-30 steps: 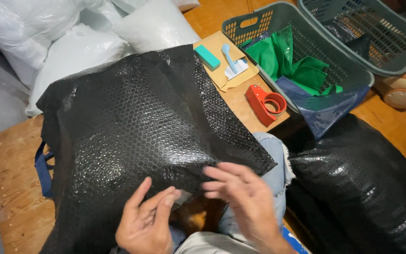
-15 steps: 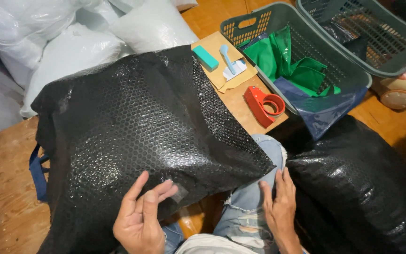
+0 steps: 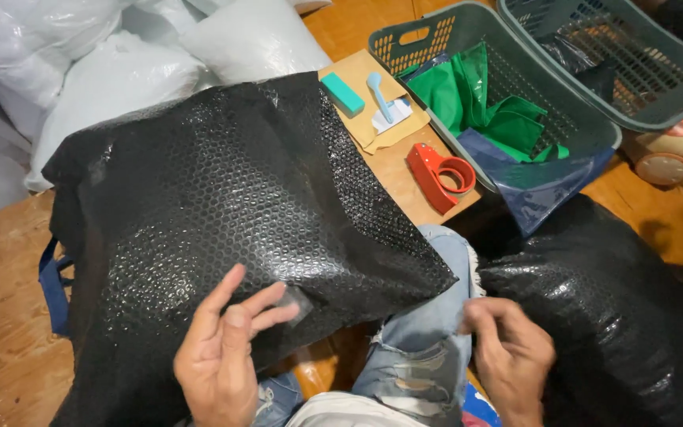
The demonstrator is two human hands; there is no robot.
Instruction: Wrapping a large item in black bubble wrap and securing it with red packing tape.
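Observation:
A large sheet of black bubble wrap [image 3: 223,198] lies folded over something on the low wooden table [image 3: 5,316] and over my knee. My left hand [image 3: 219,352] rests on its near edge, fingers spread, with a piece of clear tape [image 3: 294,303] under the fingertips. My right hand [image 3: 507,352] is curled at the edge of a second black bubble-wrap bundle [image 3: 602,316] beside my right knee, fingers pinched at the wrap. A blue strap [image 3: 50,285] sticks out from under the sheet at the left.
A red tape dispenser [image 3: 440,174] lies on the table's far right. Behind it are a teal block [image 3: 344,93] and a light blue tool [image 3: 379,93] on brown paper. A grey basket [image 3: 507,111] holds green and blue cloth. White plastic bags [image 3: 112,71] pile at back left.
My right hand left the sheet's near edge, moved right past my knee and now curls at the second black bundle. My left hand stays on the taped edge.

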